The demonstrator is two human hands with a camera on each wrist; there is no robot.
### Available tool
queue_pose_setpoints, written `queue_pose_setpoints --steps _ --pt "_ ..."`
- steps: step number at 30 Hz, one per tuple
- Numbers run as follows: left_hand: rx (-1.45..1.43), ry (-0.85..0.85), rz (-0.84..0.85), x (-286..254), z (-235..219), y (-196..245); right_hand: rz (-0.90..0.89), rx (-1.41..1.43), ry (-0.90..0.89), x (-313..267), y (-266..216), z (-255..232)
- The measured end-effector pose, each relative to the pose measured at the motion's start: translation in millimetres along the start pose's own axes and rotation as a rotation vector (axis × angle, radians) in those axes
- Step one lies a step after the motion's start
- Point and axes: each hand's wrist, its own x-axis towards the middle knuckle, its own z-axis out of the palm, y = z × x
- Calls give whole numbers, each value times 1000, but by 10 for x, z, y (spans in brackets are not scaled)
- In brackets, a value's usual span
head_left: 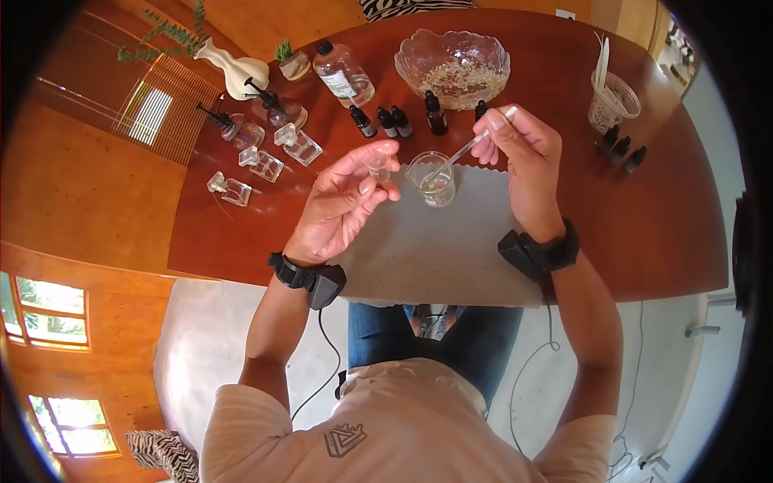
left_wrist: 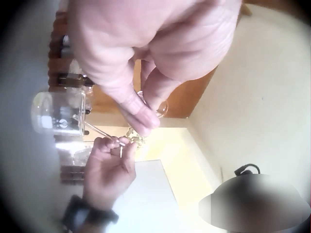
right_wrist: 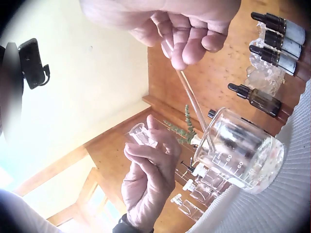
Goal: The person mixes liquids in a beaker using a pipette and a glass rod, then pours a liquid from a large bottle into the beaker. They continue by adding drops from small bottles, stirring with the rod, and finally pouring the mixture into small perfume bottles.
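Note:
My left hand (head_left: 338, 205) pinches a small clear cup (right_wrist: 141, 134) between thumb and fingers, raised to the left of a glass beaker. That beaker (head_left: 439, 191) stands on the grey mat (head_left: 435, 258) and has white graduation marks, with a shallow layer of clear liquid and small pale bits showing at its bottom in the right wrist view. Between the thumb and fingers of my right hand (head_left: 527, 157) is a thin clear stirring rod (right_wrist: 191, 94). It slants down over the rim, its lower end inside the beaker.
Behind the mat stand several dark dropper bottles (head_left: 436, 113), a large clear bottle (head_left: 345, 76) and a scalloped glass bowl (head_left: 452, 68). Several glass perfume bottles (head_left: 266, 167) and a white vase (head_left: 233, 71) are at left. A clear cup (head_left: 612, 105) with white strips stands at right.

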Motion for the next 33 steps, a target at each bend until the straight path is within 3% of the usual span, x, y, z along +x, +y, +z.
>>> queue_pose_setpoints --steps 10,13,22,31,33 --pt "111 -73 23 -20 -84 7 -161 63 43 41 -53 -69" --pt "193 -42 -4 -5 -93 -14 -186 252 15 73 -89 -76" --pt "191 -131 -320 109 -198 50 -84 356 -146 37 -76 -48" --pt "174 -160 -531 287 -209 116 -67 245 19 84 46 -159" --pt "178 -159 -556 317 -187 127 -10 330 -65 87 6 -140"
